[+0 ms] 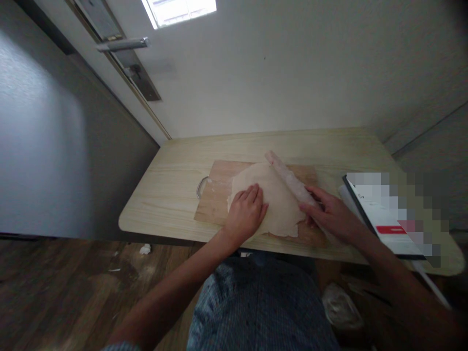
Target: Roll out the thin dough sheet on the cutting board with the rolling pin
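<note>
A broad, thin sheet of dough with ragged edges covers much of a wooden cutting board. My left hand lies flat on the dough's left part, fingers stretched out and pointing away from me. In my right hand is a floured rolling pin, gripped near its close end. The pin slants from the board's far edge down to the right, along the right side of the dough. Its near end is partly hidden by my fingers. A metal handle sticks out from the board's left side.
The board rests on a pale wooden table with rounded corners. A tablet-like screen, partly blurred out, stands at the right. Behind the table is a white door with a lever handle. A whitish bag lies below at right.
</note>
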Demonstrator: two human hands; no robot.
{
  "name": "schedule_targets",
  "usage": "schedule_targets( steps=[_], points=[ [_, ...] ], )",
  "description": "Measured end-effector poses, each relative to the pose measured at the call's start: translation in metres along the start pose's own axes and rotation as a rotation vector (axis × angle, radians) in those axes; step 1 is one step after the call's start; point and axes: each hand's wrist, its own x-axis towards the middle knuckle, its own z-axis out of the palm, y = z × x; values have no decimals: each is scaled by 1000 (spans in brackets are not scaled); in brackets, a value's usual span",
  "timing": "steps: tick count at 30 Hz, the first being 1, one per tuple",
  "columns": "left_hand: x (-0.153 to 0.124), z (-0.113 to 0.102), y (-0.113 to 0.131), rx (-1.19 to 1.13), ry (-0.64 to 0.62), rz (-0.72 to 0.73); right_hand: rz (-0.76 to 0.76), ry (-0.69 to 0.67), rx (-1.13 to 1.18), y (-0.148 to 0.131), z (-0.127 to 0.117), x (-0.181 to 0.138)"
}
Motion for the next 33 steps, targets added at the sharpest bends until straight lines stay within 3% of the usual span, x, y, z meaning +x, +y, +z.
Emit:
schedule_targets(
  steps=[3, 7, 10, 12, 17, 21, 27, 33],
  points=[
    [-8, -5, 4, 7, 26, 24, -129, 43, -165, -2, 2, 1],
    [-13, -18, -5, -180, 93, -15, -324, 23, -414, -7, 10, -5],
    [0, -25, -21, -244, 195, -64, -390, -48, -591, -12, 15, -13],
    [17, -23, -29, -210, 145, -66, -406, -31, -671, -15, 18, -18],
    [63, -8, -30, 7, -143, -83, -384, 158, -870, -17, 27, -22],
    [89, -2, -21, 99, -254, -118, -369, 185, -922, -14, 28, -16],
    [120, 4, -13, 74, -313, -145, -264, 117, -867, -5, 11, 1],
    [150, 18, -10, 0, -265, -141, -167, 132, -810, 2, -2, 13]
  ],
)
